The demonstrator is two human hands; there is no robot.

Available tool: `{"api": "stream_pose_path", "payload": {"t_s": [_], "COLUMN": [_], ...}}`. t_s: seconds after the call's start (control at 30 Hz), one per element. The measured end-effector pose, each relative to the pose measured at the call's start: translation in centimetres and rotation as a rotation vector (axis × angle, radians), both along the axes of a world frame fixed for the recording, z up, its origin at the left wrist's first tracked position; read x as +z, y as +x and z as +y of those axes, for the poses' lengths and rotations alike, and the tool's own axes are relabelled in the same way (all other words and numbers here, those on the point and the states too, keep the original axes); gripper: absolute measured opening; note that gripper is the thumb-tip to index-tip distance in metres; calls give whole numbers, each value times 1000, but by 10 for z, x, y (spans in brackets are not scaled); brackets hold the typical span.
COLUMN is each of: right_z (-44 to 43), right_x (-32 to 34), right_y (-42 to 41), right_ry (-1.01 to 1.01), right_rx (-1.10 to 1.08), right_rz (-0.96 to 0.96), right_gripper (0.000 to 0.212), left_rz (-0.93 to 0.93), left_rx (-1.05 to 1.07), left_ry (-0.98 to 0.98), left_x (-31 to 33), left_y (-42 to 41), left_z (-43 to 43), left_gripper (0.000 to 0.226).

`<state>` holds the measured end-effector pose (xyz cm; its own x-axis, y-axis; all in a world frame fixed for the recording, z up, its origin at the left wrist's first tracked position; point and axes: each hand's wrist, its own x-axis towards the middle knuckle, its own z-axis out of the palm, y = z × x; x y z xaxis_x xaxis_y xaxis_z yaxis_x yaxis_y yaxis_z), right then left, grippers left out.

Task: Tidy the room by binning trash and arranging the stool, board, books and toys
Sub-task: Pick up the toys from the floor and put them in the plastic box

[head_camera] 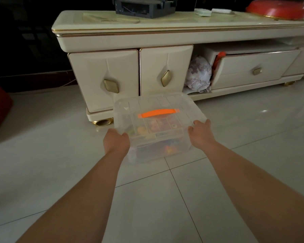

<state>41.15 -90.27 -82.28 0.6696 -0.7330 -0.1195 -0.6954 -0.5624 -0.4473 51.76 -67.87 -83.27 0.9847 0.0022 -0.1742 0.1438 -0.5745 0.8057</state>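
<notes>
We find no brand or wording that we can read: a pale strip on the near rim of the box point(158, 104) may be a label, but it is too blurred, and the printed marks on the bundle point(198, 74) are no clearer

Both our arms reach straight forward and down, forearms bare. Our left hand point(116, 141) grips the box's near left corner, fingers curled round the rim under the lid. Our right hand point(201, 131) grips the right side near the front corner, thumb on the lid's edge and fingers wrapped beneath it, mostly hidden

The box is clear plastic with its lid on and an orange handle point(156, 113) lying flat on top. Coloured toys point(167, 148) show through its walls. It sits between our hands, low over the floor point(60, 155), just in front of the cabinet point(112, 41); whether it touches the tiles we cannot tell

On the cabinet, a drawer point(253, 67) stands ajar, with the bundle in the gap to its left. On top are a black device point(144, 7) and a red dish point(277, 9)
</notes>
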Motion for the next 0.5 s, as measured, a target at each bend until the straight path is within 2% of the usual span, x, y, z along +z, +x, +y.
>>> {"api": "stream_pose_path", "payload": {"t_s": [0.27, 0.43, 0.5], "right_z": [-48, -52, -48], "right_x": [-5, -11, -6], "right_y": [4, 8, 7], "right_ry": [1, -35, -63], "right_rx": [62, 26, 6], "right_rz": [31, 45, 94], "right_gripper": [33, 34, 41], "left_rz": [-20, -42, -9], "left_rx": [-33, -28, -54], "left_ry": [-94, -54, -10], "left_x": [-10, -14, -5], "left_y": [-1, -1, -2], "left_z": [-36, -46, -49], "left_gripper": [31, 32, 38]}}
